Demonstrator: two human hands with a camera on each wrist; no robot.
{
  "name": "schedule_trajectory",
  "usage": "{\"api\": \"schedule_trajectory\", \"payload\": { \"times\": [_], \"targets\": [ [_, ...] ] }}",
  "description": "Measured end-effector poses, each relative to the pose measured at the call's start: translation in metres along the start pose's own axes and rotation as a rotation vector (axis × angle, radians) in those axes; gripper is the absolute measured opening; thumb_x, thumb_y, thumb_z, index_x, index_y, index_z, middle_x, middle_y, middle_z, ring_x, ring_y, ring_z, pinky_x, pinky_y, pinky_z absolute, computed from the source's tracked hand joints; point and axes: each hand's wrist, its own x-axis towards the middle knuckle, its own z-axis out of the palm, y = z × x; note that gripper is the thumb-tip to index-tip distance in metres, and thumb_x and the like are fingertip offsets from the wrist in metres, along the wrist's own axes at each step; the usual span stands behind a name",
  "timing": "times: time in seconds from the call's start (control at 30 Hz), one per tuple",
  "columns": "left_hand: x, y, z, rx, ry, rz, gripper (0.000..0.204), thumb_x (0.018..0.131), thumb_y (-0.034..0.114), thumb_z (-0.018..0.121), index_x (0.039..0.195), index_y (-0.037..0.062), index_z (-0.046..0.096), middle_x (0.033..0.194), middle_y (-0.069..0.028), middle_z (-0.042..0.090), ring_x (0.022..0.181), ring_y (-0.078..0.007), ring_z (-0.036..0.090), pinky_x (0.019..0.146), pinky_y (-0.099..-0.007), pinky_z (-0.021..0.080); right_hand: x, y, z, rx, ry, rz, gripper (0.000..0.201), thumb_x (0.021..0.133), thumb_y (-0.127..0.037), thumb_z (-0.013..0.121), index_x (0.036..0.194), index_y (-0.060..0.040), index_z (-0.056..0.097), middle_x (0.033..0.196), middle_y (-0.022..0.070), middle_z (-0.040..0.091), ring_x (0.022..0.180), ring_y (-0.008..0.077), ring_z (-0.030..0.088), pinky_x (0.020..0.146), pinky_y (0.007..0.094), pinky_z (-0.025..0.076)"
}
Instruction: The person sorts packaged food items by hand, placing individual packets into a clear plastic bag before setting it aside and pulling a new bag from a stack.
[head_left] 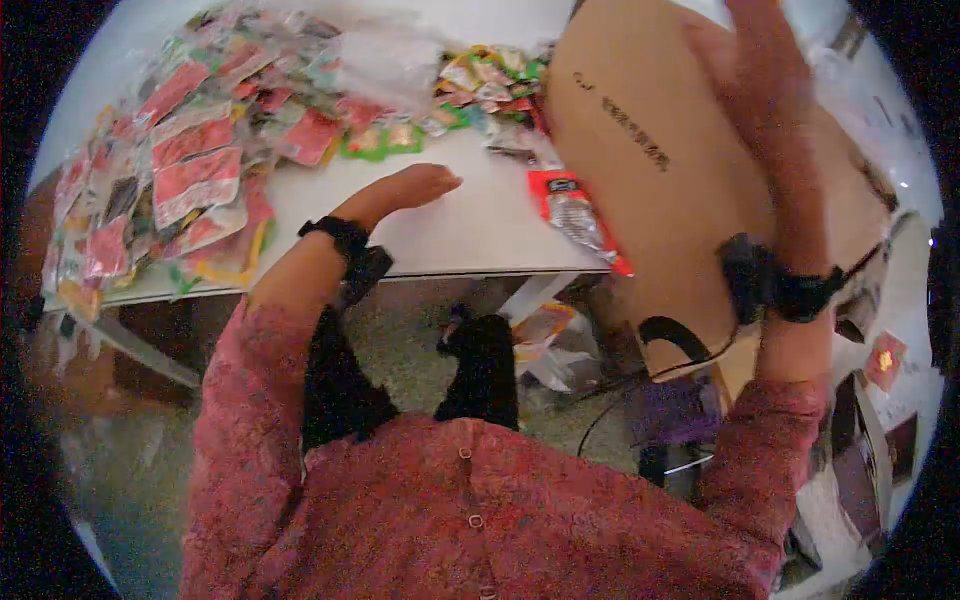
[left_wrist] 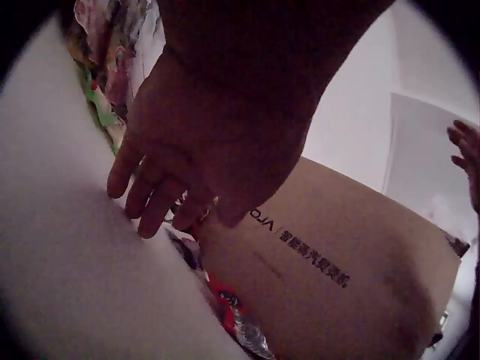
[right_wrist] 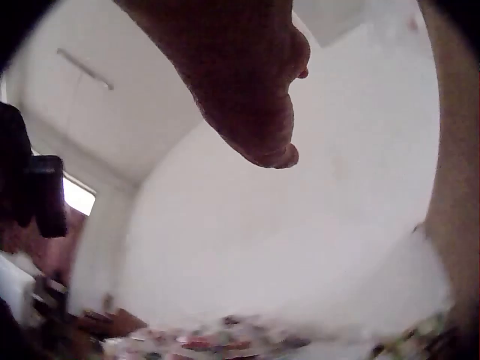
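My left hand (head_left: 415, 187) hovers low over the white table (head_left: 450, 235), its fingers loosely extended and holding nothing. In the left wrist view that hand (left_wrist: 217, 135) overlaps the edge of a large cardboard box (left_wrist: 315, 262) with printed lettering. Blurred by motion, my right hand (head_left: 755, 90) is raised over the same box (head_left: 640, 170); nothing shows in its grasp. Against the white wall in the right wrist view, the right hand (right_wrist: 251, 97) appears side-on. Between the left hand and the box lies a red and silver packet (head_left: 575, 220).
A wide heap of red-and-clear packets (head_left: 195, 170) covers the table's left side. Small green and yellow packets (head_left: 490, 80) are piled at the back, beside a clear plastic bag (head_left: 390, 65). Below the box, a purple item (head_left: 675, 410) and a dark cable (head_left: 600, 410) show.
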Motion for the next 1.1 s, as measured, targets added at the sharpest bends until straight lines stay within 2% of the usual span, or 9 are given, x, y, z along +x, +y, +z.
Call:
{"api": "schedule_trajectory", "payload": {
  "times": [0.03, 0.1, 0.17, 0.3, 0.63, 0.7, 0.87, 0.93, 1.1],
  "targets": [
    [-0.002, 0.013, -0.012, -0.067, -0.04, -0.152, 0.031, 0.086, 0.026, 0.036, 0.086, -0.0002, 0.051, 0.084, -0.0158, 0.055, 0.079, -0.032, 0.053, 0.075, -0.0402, 0.042, -0.015, -0.05, -0.031, 0.129, -0.429, 0.321, 0.029, 0.076, -0.027, 0.05, 0.097, -0.0074, 0.053, 0.09, 0.0195, 0.056, 0.081, 0.0341, 0.054, 0.069, 0.0427, 0.044],
    [0.015, -0.042, 0.016, 0.085, 0.145, 0.248, 0.025, 0.084, 0.022, 0.04, 0.082, 0.001, 0.053, 0.075, -0.0131, 0.056, 0.069, -0.0273, 0.057, 0.065, -0.0365, 0.046, -0.003, -0.053, 0.123, 0.708, 0.292, -0.308, 0.025, 0.076, -0.023, 0.048, 0.09, -0.0037, 0.054, 0.083, 0.0193, 0.056, 0.072, 0.035, 0.056, 0.064, 0.0435, 0.045],
    [0.017, -0.04, 0.016, -0.177, 0.114, 0.118, 0.021, 0.083, 0.02, 0.043, 0.08, 0.002, 0.054, 0.072, -0.0108, 0.057, 0.064, -0.023, 0.058, 0.059, -0.0332, 0.046, -0.011, -0.095, 0.154, 0.5, -0.302, -0.231, 0.029, 0.075, -0.02, 0.05, 0.102, -0.0071, 0.052, 0.099, 0.0149, 0.053, 0.095, 0.0309, 0.048, 0.079, 0.0387, 0.041],
    [0.016, 0.002, -0.021, -0.264, 0.029, -0.336, 0.013, 0.079, 0.011, 0.046, 0.077, 0.0027, 0.056, 0.068, -0.0071, 0.06, 0.054, -0.0128, 0.058, 0.045, -0.0239, 0.045, -0.051, -0.155, 0.258, 0.657, -0.632, -0.053, 0.031, 0.073, -0.018, 0.052, 0.103, -0.0076, 0.052, 0.098, 0.0128, 0.051, 0.094, 0.0284, 0.05, 0.077, 0.0385, 0.042],
    [0.051, -0.067, 0.023, -1.237, 0.514, -0.486, 0.028, 0.08, 0.012, 0.045, 0.104, -0.0002, 0.048, 0.082, -0.0126, 0.06, 0.067, -0.0175, 0.059, 0.056, -0.0267, 0.048, -0.033, -0.18, 0.378, 0.823, -0.54, 0.249, 0.042, 0.07, -0.013, 0.058, 0.11, -0.012, 0.047, 0.105, 0.0125, 0.049, 0.097, 0.03, 0.048, 0.081, 0.038, 0.04],
    [0.051, -0.068, 0.023, -1.379, 0.59, -0.457, 0.034, 0.081, 0.013, 0.047, 0.112, -0.0008, 0.043, 0.09, -0.0138, 0.058, 0.075, -0.017, 0.059, 0.065, -0.027, 0.05, -0.019, -0.19, 0.4, 0.891, -0.284, 0.233, 0.039, 0.071, -0.018, 0.056, 0.106, -0.004, 0.048, 0.101, 0.016, 0.05, 0.094, 0.0335, 0.049, 0.081, 0.0422, 0.041],
    [0.042, -0.076, 0.017, -1.691, 0.705, -0.466, 0.042, 0.083, 0.017, 0.043, 0.122, 0.0094, 0.03, 0.092, -0.0105, 0.055, 0.076, -0.0197, 0.057, 0.065, -0.0288, 0.047, 0.019, -0.217, 0.428, 1.044, -0.447, 0.211, 0.041, 0.071, -0.017, 0.054, 0.109, -0.0035, 0.046, 0.111, 0.0172, 0.047, 0.105, 0.0323, 0.042, 0.088, 0.0414, 0.036],
    [0.042, -0.079, 0.015, -1.748, 0.706, -0.416, 0.039, 0.083, 0.02, 0.042, 0.12, 0.0114, 0.03, 0.089, -0.0074, 0.054, 0.074, -0.0191, 0.056, 0.062, -0.0279, 0.046, 0.022, -0.226, 0.446, 0.955, -0.05, 0.074, 0.033, 0.07, -0.018, 0.057, 0.102, -0.0078, 0.051, 0.107, 0.0138, 0.047, 0.102, 0.0309, 0.043, 0.086, 0.0394, 0.036],
    [0.048, -0.086, 0.026, -1.843, 0.749, -0.429, 0.043, 0.084, 0.025, 0.041, 0.123, 0.0106, 0.028, 0.097, -0.0068, 0.051, 0.077, -0.0186, 0.055, 0.063, -0.0284, 0.045, 0.039, -0.232, 0.468, 0.906, -0.125, 0.128, 0.019, 0.068, -0.018, 0.058, 0.08, -0.0042, 0.057, 0.085, 0.0127, 0.056, 0.081, 0.0281, 0.053, 0.071, 0.0394, 0.042]
  ]
}}
